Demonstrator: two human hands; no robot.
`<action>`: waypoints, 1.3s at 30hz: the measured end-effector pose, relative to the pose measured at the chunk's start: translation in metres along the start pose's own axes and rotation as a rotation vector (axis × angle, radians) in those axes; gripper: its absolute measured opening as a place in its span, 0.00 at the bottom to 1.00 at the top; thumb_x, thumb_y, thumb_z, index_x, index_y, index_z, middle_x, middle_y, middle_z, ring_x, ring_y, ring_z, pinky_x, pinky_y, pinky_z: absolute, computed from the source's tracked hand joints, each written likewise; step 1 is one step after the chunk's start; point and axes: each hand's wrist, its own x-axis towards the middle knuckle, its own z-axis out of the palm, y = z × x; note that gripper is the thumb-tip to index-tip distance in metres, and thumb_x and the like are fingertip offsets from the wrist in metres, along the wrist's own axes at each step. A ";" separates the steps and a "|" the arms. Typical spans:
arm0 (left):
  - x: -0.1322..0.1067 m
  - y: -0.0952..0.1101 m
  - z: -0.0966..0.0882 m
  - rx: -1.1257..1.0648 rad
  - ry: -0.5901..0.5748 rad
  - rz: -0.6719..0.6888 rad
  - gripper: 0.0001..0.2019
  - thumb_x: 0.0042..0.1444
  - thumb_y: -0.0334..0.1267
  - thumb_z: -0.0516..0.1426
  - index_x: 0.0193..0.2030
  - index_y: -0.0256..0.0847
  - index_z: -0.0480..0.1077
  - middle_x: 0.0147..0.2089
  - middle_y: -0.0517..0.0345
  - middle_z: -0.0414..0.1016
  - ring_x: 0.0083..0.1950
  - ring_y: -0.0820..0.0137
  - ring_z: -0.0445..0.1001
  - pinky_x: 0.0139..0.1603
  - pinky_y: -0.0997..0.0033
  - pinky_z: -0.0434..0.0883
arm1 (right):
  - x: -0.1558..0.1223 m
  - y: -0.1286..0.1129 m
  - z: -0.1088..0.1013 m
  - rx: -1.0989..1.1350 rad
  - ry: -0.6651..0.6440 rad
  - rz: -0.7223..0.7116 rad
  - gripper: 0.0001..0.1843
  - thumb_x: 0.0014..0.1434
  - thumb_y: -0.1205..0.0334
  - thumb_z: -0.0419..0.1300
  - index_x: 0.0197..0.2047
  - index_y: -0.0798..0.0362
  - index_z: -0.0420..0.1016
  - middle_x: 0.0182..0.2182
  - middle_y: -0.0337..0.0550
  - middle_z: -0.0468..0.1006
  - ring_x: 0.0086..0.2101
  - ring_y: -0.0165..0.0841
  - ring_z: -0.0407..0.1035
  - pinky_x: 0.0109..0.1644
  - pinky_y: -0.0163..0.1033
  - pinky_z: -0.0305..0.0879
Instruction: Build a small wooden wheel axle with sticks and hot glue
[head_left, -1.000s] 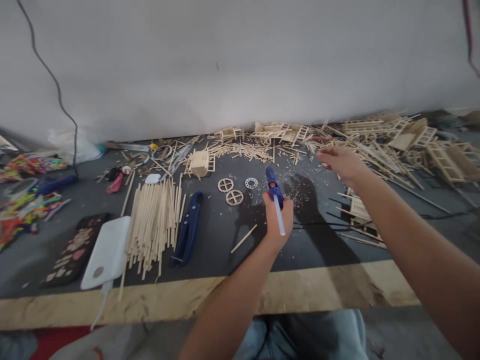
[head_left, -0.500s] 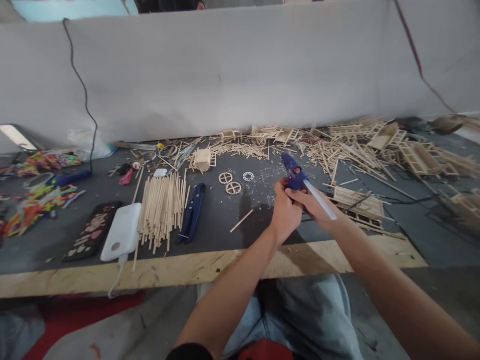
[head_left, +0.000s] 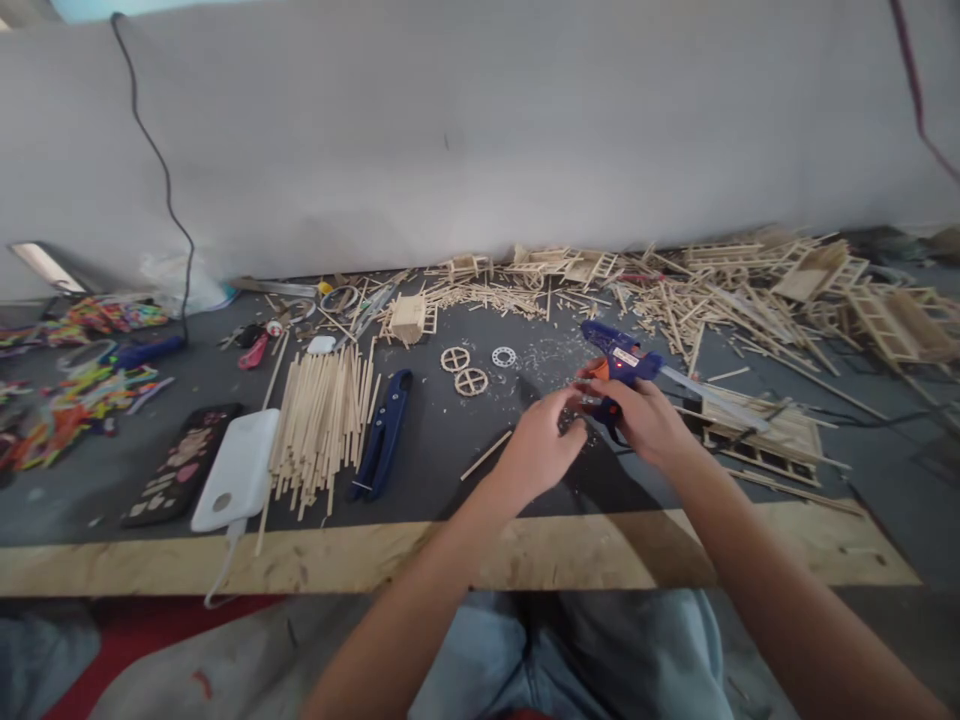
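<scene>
My right hand is closed around the grip of a blue hot glue gun, whose nozzle end points away to the upper left. A long clear glue stick sticks out of its back. Beside the gun's orange trigger is my left hand, fingers curved and thumb apart. Its fingertips come close to the gun and my right fingers; whether they touch is unclear. Two wooden spoked wheels and a white ring with holes lie beyond my left hand. A single thin stick rests near my left wrist.
Left of the hands lie blue cutters, a pile of wooden sticks, a white power bank and a dark phone. Small stick-built frames and heaped sticks cover the right and back. A wooden strip edges the table.
My hands have drawn apart: the left came off the glue gun's grip toward the left. The gun swung so its side shows, gripped by my right hand. The view shifted slightly.
</scene>
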 end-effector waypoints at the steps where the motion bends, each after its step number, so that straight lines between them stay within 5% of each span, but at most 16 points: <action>1: -0.003 -0.003 -0.010 0.126 0.020 -0.028 0.13 0.55 0.31 0.52 0.47 0.41 0.70 0.48 0.48 0.75 0.50 0.59 0.72 0.54 0.56 0.66 | 0.003 -0.001 -0.001 0.003 0.004 0.012 0.12 0.46 0.57 0.65 0.36 0.49 0.73 0.41 0.41 0.77 0.41 0.39 0.72 0.35 0.38 0.71; 9: -0.033 -0.016 -0.070 0.676 -0.250 -0.215 0.15 0.56 0.30 0.51 0.50 0.40 0.68 0.46 0.47 0.73 0.46 0.59 0.72 0.46 0.62 0.67 | 0.031 -0.015 -0.014 -0.100 -0.012 0.033 0.08 0.47 0.60 0.62 0.33 0.51 0.73 0.40 0.46 0.75 0.36 0.36 0.71 0.23 0.32 0.65; 13: -0.039 -0.018 -0.080 0.742 -0.220 -0.292 0.16 0.58 0.27 0.45 0.49 0.38 0.68 0.45 0.46 0.74 0.45 0.60 0.73 0.43 0.63 0.66 | 0.040 -0.014 -0.015 -0.133 -0.080 0.071 0.07 0.49 0.60 0.63 0.32 0.52 0.73 0.36 0.46 0.75 0.32 0.34 0.70 0.21 0.32 0.63; 22: -0.030 -0.025 -0.104 0.783 -0.124 -0.550 0.17 0.53 0.32 0.51 0.50 0.37 0.67 0.38 0.49 0.76 0.36 0.62 0.74 0.34 0.68 0.63 | 0.058 -0.010 -0.026 -0.109 -0.137 0.282 0.10 0.47 0.62 0.66 0.35 0.54 0.75 0.37 0.50 0.79 0.30 0.33 0.72 0.21 0.32 0.65; 27: -0.026 -0.024 -0.117 0.688 -0.163 -0.536 0.12 0.52 0.36 0.53 0.44 0.41 0.69 0.35 0.54 0.76 0.34 0.63 0.74 0.32 0.69 0.62 | 0.059 -0.017 -0.031 -0.126 -0.154 0.207 0.09 0.47 0.62 0.66 0.35 0.52 0.76 0.40 0.46 0.78 0.35 0.33 0.72 0.25 0.31 0.67; 31: -0.010 -0.032 -0.130 0.656 -0.047 -0.518 0.14 0.55 0.46 0.53 0.43 0.41 0.70 0.38 0.51 0.77 0.37 0.62 0.75 0.34 0.68 0.65 | 0.051 -0.023 -0.015 -0.173 -0.185 0.119 0.08 0.47 0.64 0.65 0.33 0.51 0.76 0.40 0.43 0.76 0.36 0.32 0.71 0.27 0.31 0.66; 35: 0.025 -0.052 -0.138 0.735 0.182 -0.468 0.19 0.57 0.41 0.52 0.53 0.36 0.66 0.49 0.44 0.74 0.47 0.60 0.73 0.46 0.65 0.66 | 0.041 -0.019 0.002 -0.170 -0.235 0.093 0.03 0.49 0.66 0.62 0.31 0.53 0.74 0.38 0.44 0.75 0.33 0.30 0.69 0.24 0.30 0.62; 39: 0.061 -0.066 -0.141 0.752 0.157 -0.497 0.27 0.57 0.40 0.54 0.62 0.34 0.59 0.62 0.38 0.64 0.57 0.54 0.68 0.52 0.62 0.64 | 0.036 -0.009 0.009 -0.179 -0.256 0.117 0.07 0.50 0.63 0.62 0.35 0.54 0.75 0.35 0.45 0.76 0.32 0.32 0.69 0.24 0.32 0.61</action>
